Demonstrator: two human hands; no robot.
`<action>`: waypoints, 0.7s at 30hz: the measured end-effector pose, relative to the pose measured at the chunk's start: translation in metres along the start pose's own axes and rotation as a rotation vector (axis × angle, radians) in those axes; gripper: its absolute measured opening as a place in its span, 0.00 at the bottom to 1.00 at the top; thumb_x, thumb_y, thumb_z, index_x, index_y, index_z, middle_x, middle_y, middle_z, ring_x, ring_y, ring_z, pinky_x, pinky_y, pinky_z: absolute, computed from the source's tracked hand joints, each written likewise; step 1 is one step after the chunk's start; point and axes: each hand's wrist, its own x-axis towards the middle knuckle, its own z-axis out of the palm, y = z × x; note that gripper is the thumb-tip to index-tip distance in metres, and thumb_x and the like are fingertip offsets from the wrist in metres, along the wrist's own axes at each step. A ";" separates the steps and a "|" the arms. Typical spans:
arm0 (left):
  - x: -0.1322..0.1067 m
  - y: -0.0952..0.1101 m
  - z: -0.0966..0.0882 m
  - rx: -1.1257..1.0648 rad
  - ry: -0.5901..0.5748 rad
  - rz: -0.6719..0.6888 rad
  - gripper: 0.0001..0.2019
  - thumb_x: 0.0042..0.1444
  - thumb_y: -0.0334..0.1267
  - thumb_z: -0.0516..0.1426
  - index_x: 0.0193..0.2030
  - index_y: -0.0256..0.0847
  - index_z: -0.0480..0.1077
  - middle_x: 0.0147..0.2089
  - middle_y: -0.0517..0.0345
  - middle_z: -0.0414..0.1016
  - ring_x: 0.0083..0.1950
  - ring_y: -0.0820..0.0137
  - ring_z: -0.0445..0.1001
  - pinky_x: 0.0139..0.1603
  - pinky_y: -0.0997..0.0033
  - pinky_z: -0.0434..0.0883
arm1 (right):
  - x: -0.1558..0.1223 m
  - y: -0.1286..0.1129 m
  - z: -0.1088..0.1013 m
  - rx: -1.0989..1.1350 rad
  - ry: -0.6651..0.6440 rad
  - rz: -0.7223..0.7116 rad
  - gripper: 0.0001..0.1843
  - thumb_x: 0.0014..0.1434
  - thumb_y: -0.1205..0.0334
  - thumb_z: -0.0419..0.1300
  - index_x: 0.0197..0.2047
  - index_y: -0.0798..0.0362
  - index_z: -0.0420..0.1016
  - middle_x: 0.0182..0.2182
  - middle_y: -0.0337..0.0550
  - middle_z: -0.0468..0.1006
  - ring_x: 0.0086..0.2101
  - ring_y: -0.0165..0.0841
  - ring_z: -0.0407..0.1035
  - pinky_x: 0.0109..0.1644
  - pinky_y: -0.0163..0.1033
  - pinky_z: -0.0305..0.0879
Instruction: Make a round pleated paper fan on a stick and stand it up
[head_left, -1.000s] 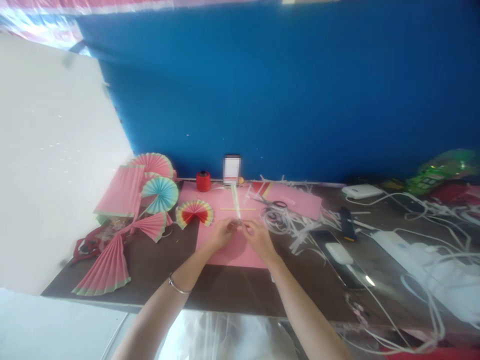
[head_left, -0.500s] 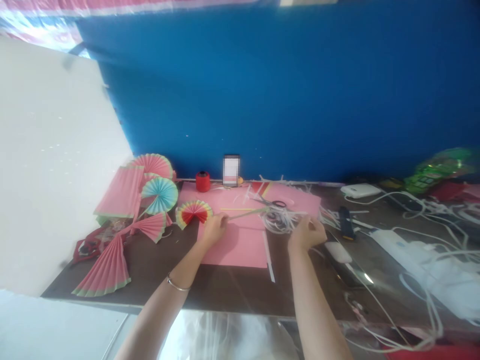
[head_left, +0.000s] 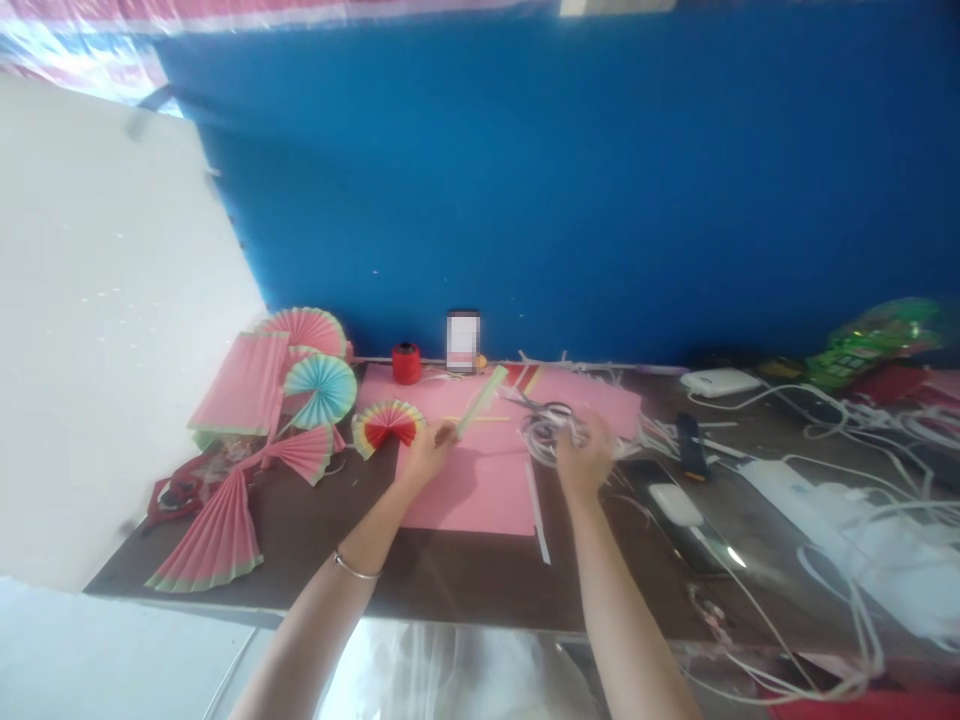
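Note:
My left hand (head_left: 431, 450) pinches the lower end of a pale green paper strip (head_left: 480, 402), which slants up and away over a pink paper sheet (head_left: 472, 500). My right hand (head_left: 585, 458), somewhat blurred, has its fingers apart over a coil of white strips (head_left: 538, 440). Scissors (head_left: 556, 408) with dark handles lie at the coil's far side, just beyond the right fingertips. Left of my left hand rests a small pleated fan (head_left: 388, 428), red with a yellow-green rim.
Several pink pleated fans (head_left: 214, 535) and a blue one (head_left: 322, 390) are at the left. A red thread spool (head_left: 406, 364) and an upright phone (head_left: 463, 340) stand at the back. On the right lie a dark phone (head_left: 697, 550), white cables and a power strip (head_left: 795, 500).
The strip has swung from lying sideways between the hands to pointing away from me. My right hand has moved left to the coil and scissors; my left hand has barely moved.

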 end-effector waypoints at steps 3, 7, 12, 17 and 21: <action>-0.002 0.003 0.001 0.000 -0.042 0.032 0.05 0.51 0.31 0.53 0.31 0.37 0.70 0.30 0.57 0.74 0.33 0.71 0.72 0.37 0.71 0.68 | -0.014 -0.029 0.006 0.318 -0.410 0.129 0.19 0.53 0.50 0.55 0.39 0.56 0.75 0.34 0.49 0.77 0.35 0.39 0.71 0.39 0.47 0.68; -0.006 0.006 0.006 0.037 -0.125 0.100 0.06 0.51 0.30 0.52 0.32 0.37 0.71 0.31 0.55 0.74 0.34 0.70 0.71 0.35 0.71 0.68 | -0.024 -0.048 0.011 0.519 -0.602 0.274 0.20 0.49 0.48 0.61 0.37 0.56 0.76 0.32 0.48 0.79 0.30 0.35 0.73 0.34 0.42 0.70; -0.013 0.013 0.010 0.079 -0.241 0.128 0.10 0.52 0.30 0.52 0.39 0.38 0.72 0.37 0.52 0.76 0.37 0.67 0.73 0.38 0.69 0.69 | -0.025 -0.049 0.012 0.607 -0.576 0.367 0.16 0.46 0.51 0.65 0.31 0.56 0.78 0.27 0.44 0.78 0.29 0.35 0.73 0.36 0.43 0.72; -0.017 0.018 0.009 0.079 -0.248 0.101 0.12 0.52 0.31 0.53 0.43 0.39 0.72 0.40 0.52 0.77 0.39 0.67 0.74 0.38 0.71 0.70 | -0.030 -0.044 0.017 0.835 -0.594 0.480 0.13 0.44 0.54 0.67 0.30 0.56 0.78 0.29 0.42 0.78 0.32 0.35 0.73 0.44 0.46 0.72; -0.014 0.015 0.009 0.079 -0.211 0.100 0.12 0.51 0.30 0.53 0.42 0.39 0.72 0.39 0.54 0.77 0.38 0.68 0.74 0.36 0.72 0.70 | -0.029 -0.045 0.021 0.985 -0.625 0.533 0.13 0.44 0.54 0.68 0.30 0.54 0.77 0.31 0.42 0.78 0.34 0.37 0.74 0.45 0.47 0.71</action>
